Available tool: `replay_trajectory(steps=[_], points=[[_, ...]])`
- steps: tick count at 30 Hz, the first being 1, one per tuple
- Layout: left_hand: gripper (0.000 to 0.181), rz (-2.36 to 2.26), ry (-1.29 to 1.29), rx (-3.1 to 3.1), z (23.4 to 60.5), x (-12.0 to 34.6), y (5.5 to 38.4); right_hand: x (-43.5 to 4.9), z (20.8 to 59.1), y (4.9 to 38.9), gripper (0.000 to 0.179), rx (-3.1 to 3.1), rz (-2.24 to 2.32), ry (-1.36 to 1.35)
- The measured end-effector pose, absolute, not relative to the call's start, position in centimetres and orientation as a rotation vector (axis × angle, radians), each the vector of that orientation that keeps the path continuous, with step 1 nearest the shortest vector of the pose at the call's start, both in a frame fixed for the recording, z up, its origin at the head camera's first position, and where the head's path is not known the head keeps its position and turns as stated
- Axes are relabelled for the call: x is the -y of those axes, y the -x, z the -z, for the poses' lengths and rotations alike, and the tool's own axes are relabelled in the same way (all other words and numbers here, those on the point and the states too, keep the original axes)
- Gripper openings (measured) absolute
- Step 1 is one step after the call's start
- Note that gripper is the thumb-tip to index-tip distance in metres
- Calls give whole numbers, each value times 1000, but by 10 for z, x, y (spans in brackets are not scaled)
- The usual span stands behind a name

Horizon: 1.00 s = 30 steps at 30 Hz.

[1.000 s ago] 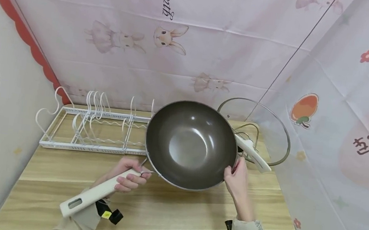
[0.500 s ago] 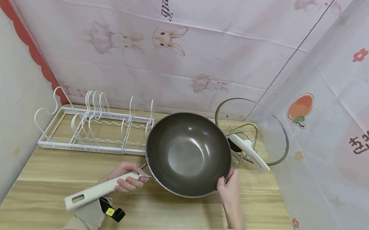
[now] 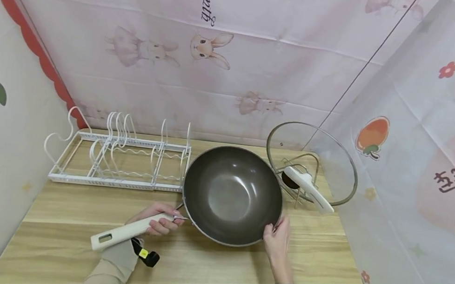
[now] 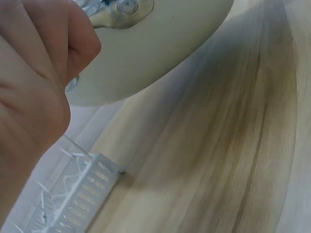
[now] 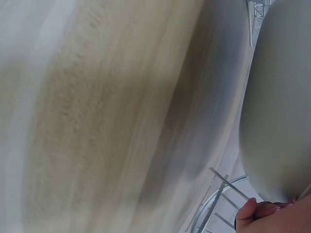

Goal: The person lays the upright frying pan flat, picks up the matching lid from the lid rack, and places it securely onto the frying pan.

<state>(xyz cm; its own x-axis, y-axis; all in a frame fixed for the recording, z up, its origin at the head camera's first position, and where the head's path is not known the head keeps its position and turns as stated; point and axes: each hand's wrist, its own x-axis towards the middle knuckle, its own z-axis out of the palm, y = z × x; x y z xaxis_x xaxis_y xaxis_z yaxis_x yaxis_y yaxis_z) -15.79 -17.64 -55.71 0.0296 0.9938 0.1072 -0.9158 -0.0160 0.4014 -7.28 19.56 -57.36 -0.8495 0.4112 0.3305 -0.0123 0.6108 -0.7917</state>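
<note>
A wok (image 3: 231, 196), dark brown inside and cream outside, is held between both hands with its inside facing up toward the head camera. My left hand (image 3: 159, 221) grips its cream handle (image 3: 120, 236) close to the metal joint, and the handle points down-left. At the lower right of the rim, my right hand (image 3: 277, 243) pinches the edge with the thumb on the inner side; the other fingers are mostly hidden behind it. Both wrist views show the cream underside (image 4: 160, 43) over the wooden table, with a shadow below.
A white wire rack (image 3: 101, 181) stands at the back left, its right end beside the wok. At the back right, a glass lid (image 3: 354, 175) with a white handle (image 3: 306, 186) leans in a small wire stand (image 3: 297, 199). Printed cloth walls (image 3: 234, 82) border the wooden table (image 3: 211, 281).
The wok has come down and nearer to me, its rim now lower in the head view. Both hands keep their hold; the right hand has shifted left and down with it.
</note>
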Motion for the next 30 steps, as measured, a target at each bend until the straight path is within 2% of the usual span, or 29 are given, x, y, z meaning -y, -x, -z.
replay_trajectory(steps=[13, 30], points=[[14, -1479, -407, -241, 573, 175, 170, -192, 591, 71, 20, 2344, -1196, 350], [17, -1460, -453, -276, 583, 180, 180, -188, 603, 71, 21, 2316, -1188, 379]])
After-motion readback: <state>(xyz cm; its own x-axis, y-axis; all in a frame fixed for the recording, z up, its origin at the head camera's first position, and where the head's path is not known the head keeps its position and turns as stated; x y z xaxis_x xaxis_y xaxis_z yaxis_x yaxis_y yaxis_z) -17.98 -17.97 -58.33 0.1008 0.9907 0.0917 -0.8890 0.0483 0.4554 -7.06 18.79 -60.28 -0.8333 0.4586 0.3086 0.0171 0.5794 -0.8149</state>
